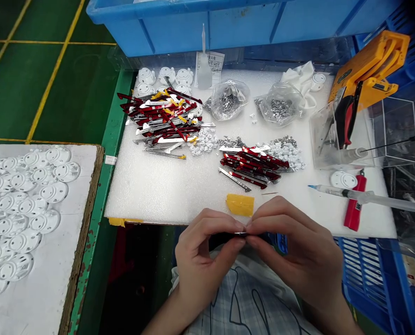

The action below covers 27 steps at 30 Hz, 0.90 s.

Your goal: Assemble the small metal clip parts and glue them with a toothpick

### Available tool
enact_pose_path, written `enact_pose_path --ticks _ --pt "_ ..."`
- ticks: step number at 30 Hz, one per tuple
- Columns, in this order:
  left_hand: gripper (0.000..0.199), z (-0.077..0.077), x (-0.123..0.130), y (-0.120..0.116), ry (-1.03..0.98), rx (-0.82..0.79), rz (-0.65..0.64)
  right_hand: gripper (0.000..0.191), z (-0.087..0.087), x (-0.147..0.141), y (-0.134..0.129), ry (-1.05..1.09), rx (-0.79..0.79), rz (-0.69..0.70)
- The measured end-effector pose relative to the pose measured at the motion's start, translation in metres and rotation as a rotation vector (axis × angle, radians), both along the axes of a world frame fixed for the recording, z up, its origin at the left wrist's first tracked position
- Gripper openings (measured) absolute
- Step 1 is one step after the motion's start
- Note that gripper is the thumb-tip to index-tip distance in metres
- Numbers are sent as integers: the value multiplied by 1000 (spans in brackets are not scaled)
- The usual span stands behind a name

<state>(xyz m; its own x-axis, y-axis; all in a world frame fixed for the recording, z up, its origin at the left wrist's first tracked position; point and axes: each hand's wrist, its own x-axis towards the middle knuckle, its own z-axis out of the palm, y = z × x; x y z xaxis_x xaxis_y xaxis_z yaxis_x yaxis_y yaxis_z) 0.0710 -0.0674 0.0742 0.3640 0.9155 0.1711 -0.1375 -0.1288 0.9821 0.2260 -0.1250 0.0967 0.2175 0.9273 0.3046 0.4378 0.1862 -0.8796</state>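
Holds a small thin part [241,233] pinched in both hands, with thumb and fingertips of the left hand [198,256] closed on one end and those of the right hand [299,256] closed on the other. Covers most of the part with the fingers; cannot tell its full shape. Keeps it just off the near edge of a white foam board [151,190], over a checked cloth [242,298]. Has a yellow patch [240,205] just beyond, flat on the board. Shows, farther out, a small heap of red and silver strips [252,164] beside white bits [289,156], and to its left a bigger heap of strips [168,114], with round white pieces [146,76] behind. Bears two clear bags [230,100] of metal bits and an upright bottle [204,72] toward the back. Carries, at right, a syringe [367,197] across a red tool [355,209], and pliers [347,123] in a clear box [319,139]. Ends behind with a blue bin [228,28], and far left with more white pieces [24,242] on another board [50,279].
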Motion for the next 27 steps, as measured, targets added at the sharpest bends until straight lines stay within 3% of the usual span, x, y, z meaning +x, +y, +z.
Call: enact_pose_path --ticks 9,27 --pt "8 4 -1 1 -62 41 -27 23 5 1 2 -86 108 23" --pt "16 2 0 1 -40 115 -82 16 6 4 -1 -192 81 86"
